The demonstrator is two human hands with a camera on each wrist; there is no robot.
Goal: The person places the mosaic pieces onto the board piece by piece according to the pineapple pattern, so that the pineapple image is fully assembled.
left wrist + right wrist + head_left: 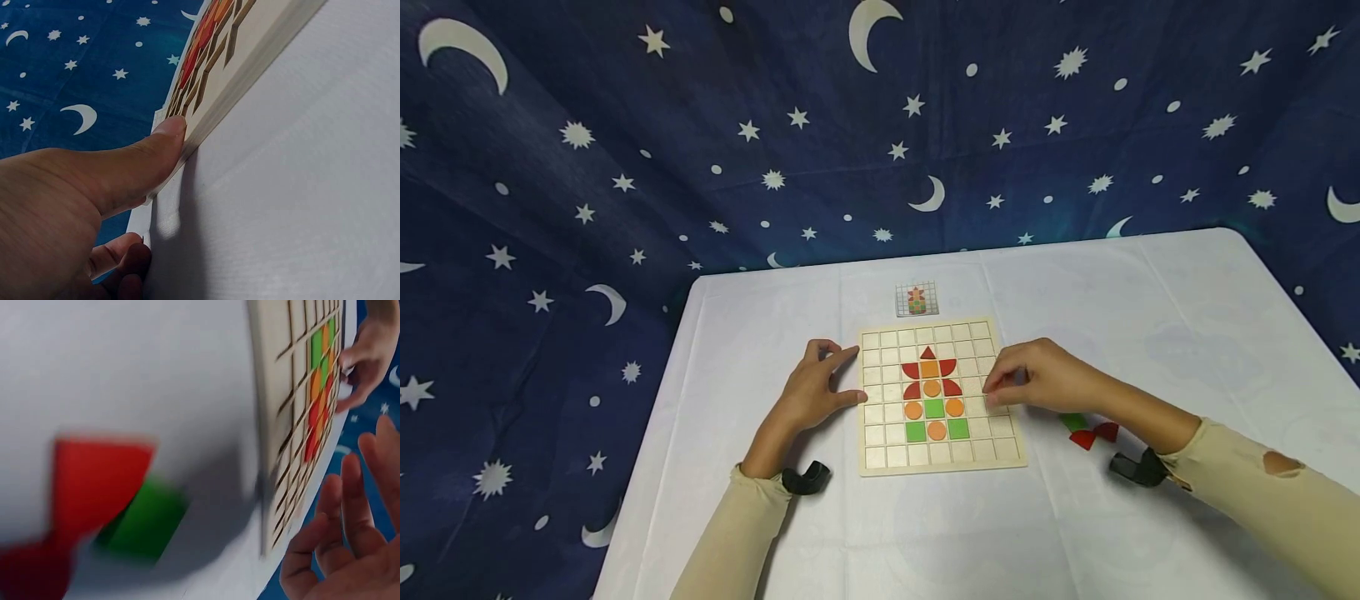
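A wooden grid board (880,458) lies on the white table, holding a figure of coloured pieces. At its top is a red triangle (928,353), above an orange square (929,369). Red quarter-circles (951,387), orange circles (936,431) and green squares (958,428) fill the lower rows. My left hand (811,392) touches the board's left edge with thumb and index finger. Over the right edge hovers my right hand (1037,373), its fingers loosely bent; no piece shows in it. Beside the board lie a loose green piece (147,519) and red pieces (97,481).
Behind the board lies a small card (917,300) with a gridded picture of a similar figure. Black wrist devices (807,478) sit on both arms. A dark blue cloth (820,125) with moons and stars hangs behind the table (940,542).
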